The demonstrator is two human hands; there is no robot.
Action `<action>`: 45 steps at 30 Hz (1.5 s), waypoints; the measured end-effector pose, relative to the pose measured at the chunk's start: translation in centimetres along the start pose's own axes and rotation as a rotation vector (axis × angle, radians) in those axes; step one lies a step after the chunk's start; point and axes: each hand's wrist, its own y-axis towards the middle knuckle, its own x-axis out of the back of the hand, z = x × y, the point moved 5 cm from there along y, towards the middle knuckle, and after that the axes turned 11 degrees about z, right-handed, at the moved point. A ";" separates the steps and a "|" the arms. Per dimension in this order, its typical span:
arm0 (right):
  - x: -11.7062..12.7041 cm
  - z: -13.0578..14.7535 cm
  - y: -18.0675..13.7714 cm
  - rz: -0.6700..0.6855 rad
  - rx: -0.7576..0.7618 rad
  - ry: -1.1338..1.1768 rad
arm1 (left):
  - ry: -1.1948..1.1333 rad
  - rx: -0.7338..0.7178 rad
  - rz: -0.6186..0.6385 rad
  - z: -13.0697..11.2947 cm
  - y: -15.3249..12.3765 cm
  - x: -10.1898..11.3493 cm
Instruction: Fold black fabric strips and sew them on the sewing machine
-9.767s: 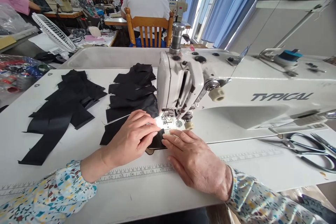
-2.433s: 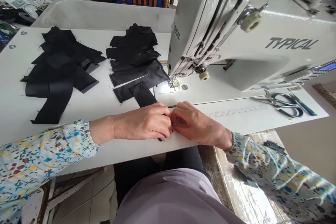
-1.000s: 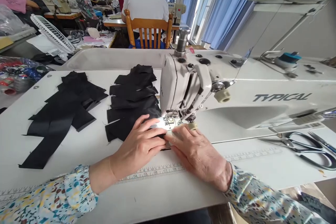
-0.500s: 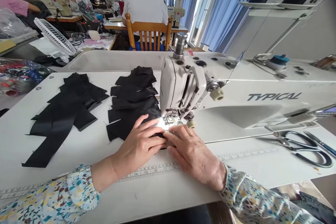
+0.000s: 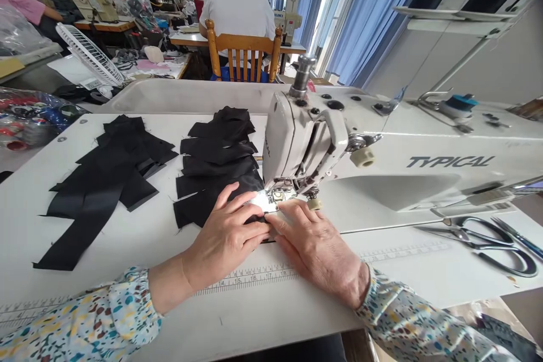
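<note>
My left hand (image 5: 224,237), right hand (image 5: 316,249) flat, fingertips meeting, pin small black fabric piece (image 5: 253,218) steady under white sewing machine (image 5: 382,153).

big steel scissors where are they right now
In the head view, the steel scissors lie far right on the white table, in front of the white sewing machine.

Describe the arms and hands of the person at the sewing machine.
The left hand and right hand are bare, no gloves. The left sleeve and right sleeve are long, pale, speckled teal, yellow and red, gathered at the cuffs.
</note>
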 end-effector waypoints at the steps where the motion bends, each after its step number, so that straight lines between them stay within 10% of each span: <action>1: 0.0 -0.3 0.0 -0.008 -0.004 -0.022 | 0.009 0.004 -0.008 0.1 0.2 -0.1; 45: 0.5 -2.5 1.3 -0.046 -0.014 0.060 | 0.053 0.047 -0.065 0.8 2.1 -0.9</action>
